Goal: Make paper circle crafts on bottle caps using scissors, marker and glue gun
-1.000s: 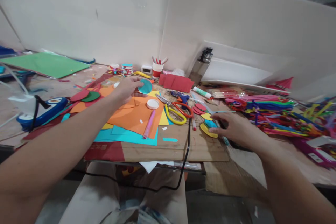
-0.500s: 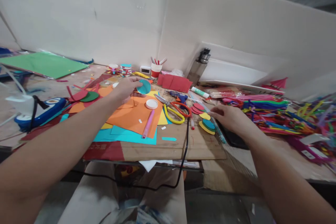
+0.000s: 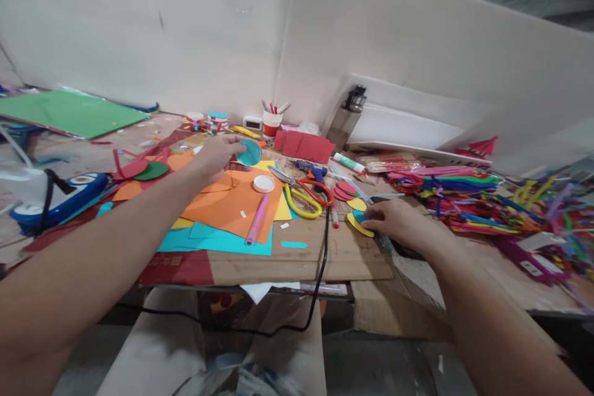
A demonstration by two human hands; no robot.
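Looping low over the person's legs in pale trousers (image 3: 306,352), a thin black cord (image 3: 269,334) ran up onto the desk (image 3: 505,275), where a flat brown cardboard sheet (image 3: 343,263) lay at the near edge. On it rested a small bright-blue paper strip (image 3: 294,245), with bright-blue paper sheets (image 3: 223,241) to its left, partly under a large orange paper sheet (image 3: 232,216). A slim pink tube (image 3: 257,219) lay slanting over the orange one. Farther right, the right hand (image 3: 394,223) reached down to a rounded blue paper piece (image 3: 359,216) lying on a rounded yellow paper piece (image 3: 359,226); its fingertips met the blue piece, but I could not tell whether that grip had closed on it. Beyond these lay red paper discs (image 3: 344,190), scissors with yellow and orange-red handles (image 3: 283,176), and a shallow white round lid (image 3: 263,184). Past the lid, the left hand (image 3: 220,154) had its grip pinched on the edge of a round blue-faced piece with a pale rim (image 3: 249,152), raised above the orange sheet. Farthest back stood folded red paper (image 3: 304,146), a white-and-red cup of pens (image 3: 271,125), and a grey bottle with a black cap (image 3: 344,124), before white panels (image 3: 185,43).
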